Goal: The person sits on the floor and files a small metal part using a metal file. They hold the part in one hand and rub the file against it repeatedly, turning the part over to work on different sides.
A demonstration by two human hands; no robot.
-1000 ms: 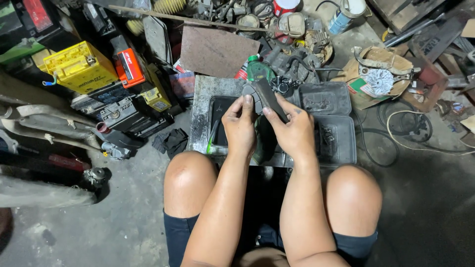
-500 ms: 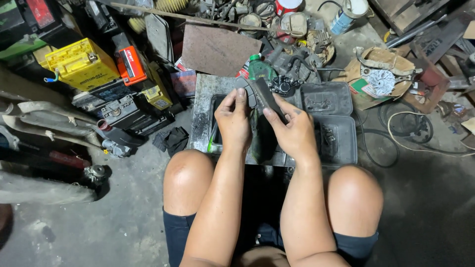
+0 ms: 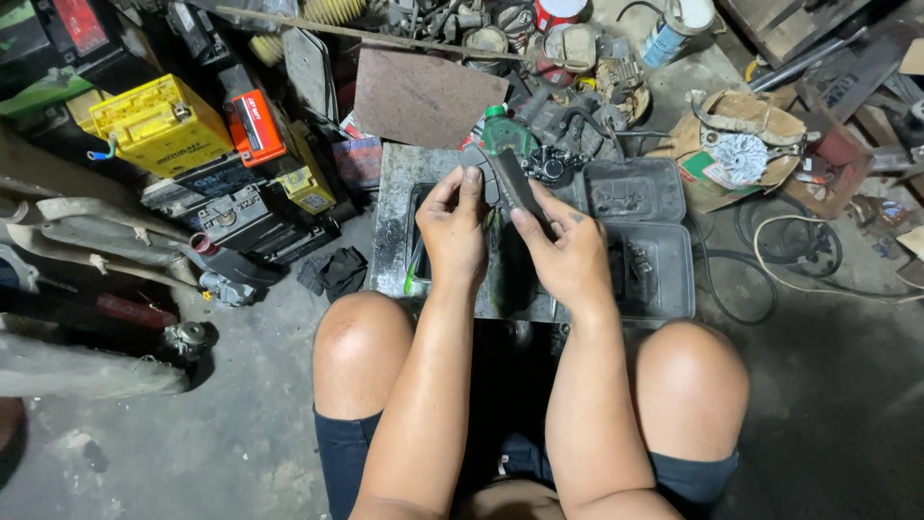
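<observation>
Left hand: I see my left hand (image 3: 454,231) raised over the work surface, fingers curled in, thumb and fingertips pinching the near edge of the dark flat part (image 3: 512,183).
Right hand: my right hand (image 3: 570,258) is closed around the lower end of the same part, thumb laid along its face, fingers wrapped behind.
Dark flat part: a grey-black, oblong, slightly curved piece, held tilted between both hands, its upper end pointing away from me; it hangs above the trays, touching neither.
Work surface: I make out a grimy metal slab (image 3: 390,226) on the floor in front of my knees, its left edge bare.
Trays: two dark rectangular trays (image 3: 640,226) sit on the right of the slab, just beside my right hand, with small greasy bits inside that I cannot identify.
Green bottle: a green-capped bottle (image 3: 500,130) stands just beyond the part, next to a black engine piece (image 3: 553,164).
Left side: a yellow battery (image 3: 154,123) and an orange-topped battery (image 3: 252,125) sit among other dark boxes, well apart from my hands.
Far right: a cardboard scrap holding a silver finned disc (image 3: 739,154) lies beyond the trays, near coiled cable (image 3: 780,246).
Me: I sit low, bare knees either side of the slab.
</observation>
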